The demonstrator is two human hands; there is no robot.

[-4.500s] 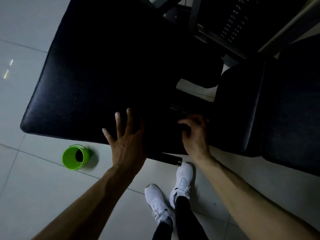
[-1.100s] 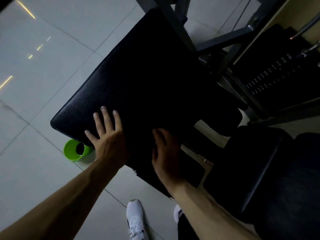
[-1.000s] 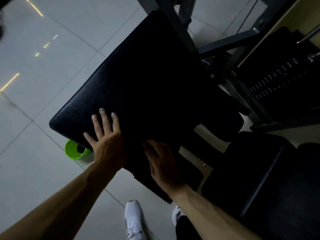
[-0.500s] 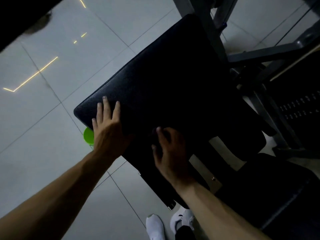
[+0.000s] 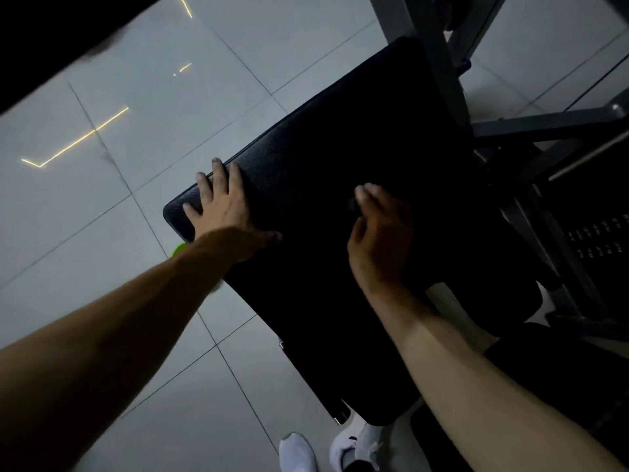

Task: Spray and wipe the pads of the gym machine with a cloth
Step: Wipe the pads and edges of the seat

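Note:
A large black pad point(image 5: 340, 137) of the gym machine slants across the middle of the view. My left hand point(image 5: 221, 206) lies flat on its near-left corner with the fingers straight and spread. My right hand point(image 5: 377, 233) rests on the middle of the pad, fingers curled over a small dark bunch that looks like a cloth point(image 5: 353, 207). In this dim light the cloth barely stands out from the pad. No spray bottle shows.
A green cup point(image 5: 177, 249) peeks out on the tiled floor behind my left forearm. The grey machine frame point(image 5: 432, 63) and a weight stack point(image 5: 599, 240) stand at the right. Another black pad point(image 5: 544, 369) lies at the lower right. My white shoes point(image 5: 296, 451) are below.
My left hand has slid out to the pad's corner. My right hand has moved from the pad's near edge up onto its middle. The view has swung left.

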